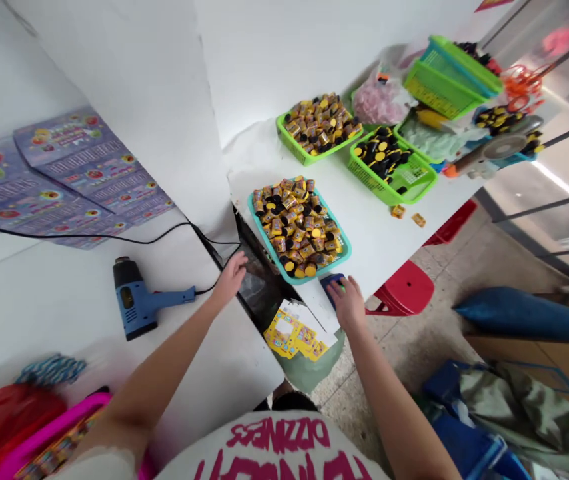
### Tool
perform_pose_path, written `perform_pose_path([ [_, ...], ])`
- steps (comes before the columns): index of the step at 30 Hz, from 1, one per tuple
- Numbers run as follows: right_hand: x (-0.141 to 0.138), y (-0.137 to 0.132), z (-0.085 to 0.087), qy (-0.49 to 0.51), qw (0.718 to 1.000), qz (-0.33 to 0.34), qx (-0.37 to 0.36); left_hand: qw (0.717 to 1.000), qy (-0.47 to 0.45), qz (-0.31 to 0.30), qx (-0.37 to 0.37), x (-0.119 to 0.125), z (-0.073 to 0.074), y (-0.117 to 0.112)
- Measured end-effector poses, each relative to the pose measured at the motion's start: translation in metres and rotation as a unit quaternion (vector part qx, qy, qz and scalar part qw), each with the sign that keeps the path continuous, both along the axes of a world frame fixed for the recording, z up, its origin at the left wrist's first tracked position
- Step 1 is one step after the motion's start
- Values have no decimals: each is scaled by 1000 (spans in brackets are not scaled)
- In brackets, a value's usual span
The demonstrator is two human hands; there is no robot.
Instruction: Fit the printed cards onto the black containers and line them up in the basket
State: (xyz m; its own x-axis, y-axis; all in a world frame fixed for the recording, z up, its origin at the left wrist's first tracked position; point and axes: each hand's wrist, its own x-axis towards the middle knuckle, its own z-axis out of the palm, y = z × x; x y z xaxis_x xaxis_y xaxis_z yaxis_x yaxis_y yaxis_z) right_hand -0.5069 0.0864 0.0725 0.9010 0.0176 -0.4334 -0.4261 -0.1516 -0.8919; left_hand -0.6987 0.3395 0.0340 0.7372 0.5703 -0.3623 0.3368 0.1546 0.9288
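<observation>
My left hand hovers over the gap between the two white tables, fingers stretched out and holding nothing. It is just left of a turquoise basket heaped with small yellow-and-black capped containers. My right hand is at the table's front edge below that basket, its fingers on a dark blue flat object; its kind cannot be made out. Yellow printed card sheets and white paper lie between my hands, near a pale green bag.
A blue heat gun lies on the left table, its black cord trailing along the wall. Purple printed boxes are stacked behind. Green baskets of containers and caps stand at the back right. A red stool is under the right table.
</observation>
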Motion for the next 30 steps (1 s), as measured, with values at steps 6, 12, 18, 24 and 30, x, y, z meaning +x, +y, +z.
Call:
perform_pose_path([
  [6,-15,30,-22,115,989,22,85,959,25,-255,124,-111,-39,-95],
  [12,10,53,-22,100,990,25,98,905,11,-337,258,-120,-61,-106],
  [18,52,83,-26,84,989,67,104,863,16,-371,341,-123,-75,-107],
  [24,93,150,-29,65,986,103,115,872,8,-369,323,-122,-79,-106],
  [30,129,233,-32,56,989,96,94,875,1,-364,320,-121,-75,-105],
])
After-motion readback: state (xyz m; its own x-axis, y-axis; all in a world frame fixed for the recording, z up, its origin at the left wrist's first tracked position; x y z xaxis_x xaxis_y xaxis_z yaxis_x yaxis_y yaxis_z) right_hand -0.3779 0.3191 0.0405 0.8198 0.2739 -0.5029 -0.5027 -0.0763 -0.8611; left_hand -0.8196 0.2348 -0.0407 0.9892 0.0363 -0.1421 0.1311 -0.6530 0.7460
